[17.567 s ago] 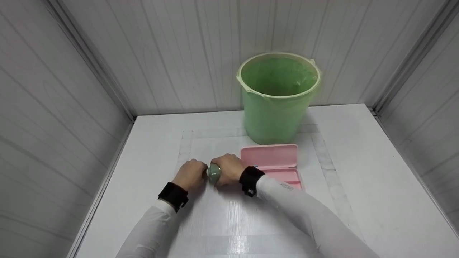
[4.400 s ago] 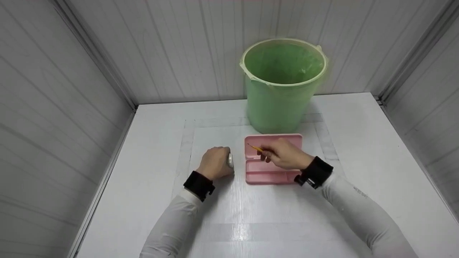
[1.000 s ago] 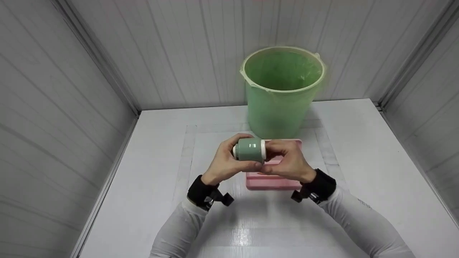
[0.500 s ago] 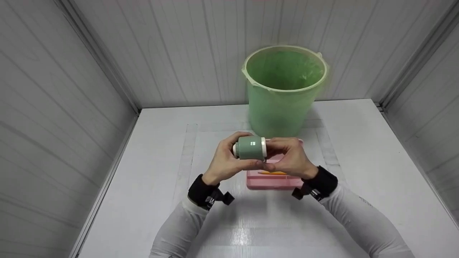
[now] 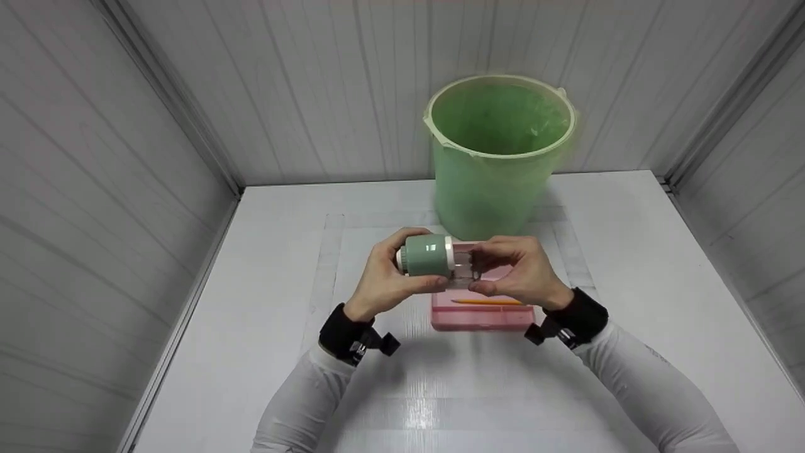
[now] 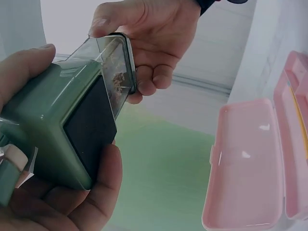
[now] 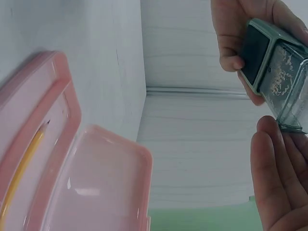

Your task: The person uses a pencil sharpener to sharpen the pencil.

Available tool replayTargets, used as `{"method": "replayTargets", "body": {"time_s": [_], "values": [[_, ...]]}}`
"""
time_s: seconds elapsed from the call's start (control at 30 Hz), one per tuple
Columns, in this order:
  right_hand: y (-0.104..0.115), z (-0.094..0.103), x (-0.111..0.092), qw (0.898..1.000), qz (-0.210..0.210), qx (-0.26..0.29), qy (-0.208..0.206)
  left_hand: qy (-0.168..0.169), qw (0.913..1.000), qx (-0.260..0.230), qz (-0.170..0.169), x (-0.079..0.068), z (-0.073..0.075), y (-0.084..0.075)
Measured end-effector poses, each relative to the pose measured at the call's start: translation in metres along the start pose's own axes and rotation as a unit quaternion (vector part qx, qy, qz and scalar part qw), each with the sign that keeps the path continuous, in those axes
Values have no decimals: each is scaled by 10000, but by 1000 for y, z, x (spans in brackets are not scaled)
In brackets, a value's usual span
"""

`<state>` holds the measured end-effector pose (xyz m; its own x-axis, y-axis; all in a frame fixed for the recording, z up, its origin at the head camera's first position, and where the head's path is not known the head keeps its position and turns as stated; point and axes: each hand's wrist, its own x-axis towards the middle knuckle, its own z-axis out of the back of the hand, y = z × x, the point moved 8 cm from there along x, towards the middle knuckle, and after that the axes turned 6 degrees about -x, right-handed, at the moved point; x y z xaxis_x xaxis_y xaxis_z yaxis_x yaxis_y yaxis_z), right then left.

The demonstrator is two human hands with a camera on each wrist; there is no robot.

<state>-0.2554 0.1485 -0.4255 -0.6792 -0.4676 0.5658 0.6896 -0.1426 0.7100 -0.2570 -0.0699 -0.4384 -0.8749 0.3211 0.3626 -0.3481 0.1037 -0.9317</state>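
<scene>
My left hand grips a green pencil sharpener, held on its side above the table. A transparent shavings drawer sticks partly out of its right end. My right hand pinches the drawer's outer end between thumb and fingers. Wood shavings show through the clear wall in both wrist views. On the sharpener's body a dark panel faces the left wrist camera. Beneath the hands lies a pink pencil case, its lid folded back, with a yellow pencil inside.
A tall green bucket stands behind the pencil case, near the back wall. Ribbed side walls flank the white table. Strips of clear tape mark a rectangle on the tabletop.
The right hand has drawn the drawer out rightward from the sharpener, while the left hand shifted slightly left. Earlier the right hand held the pencil; it now lies in the case.
</scene>
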Motion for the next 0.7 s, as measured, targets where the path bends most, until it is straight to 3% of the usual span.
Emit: {"method": "replayTargets", "body": {"time_s": [0.43,0.7], "values": [[-2,28,-4,9982,-103,-532,-251,-265,9995,-157,85,-4,5,7],[5,55,14,9933,-47,-1109,-337,-124,9995,-96,284,-7,0,14]]}}
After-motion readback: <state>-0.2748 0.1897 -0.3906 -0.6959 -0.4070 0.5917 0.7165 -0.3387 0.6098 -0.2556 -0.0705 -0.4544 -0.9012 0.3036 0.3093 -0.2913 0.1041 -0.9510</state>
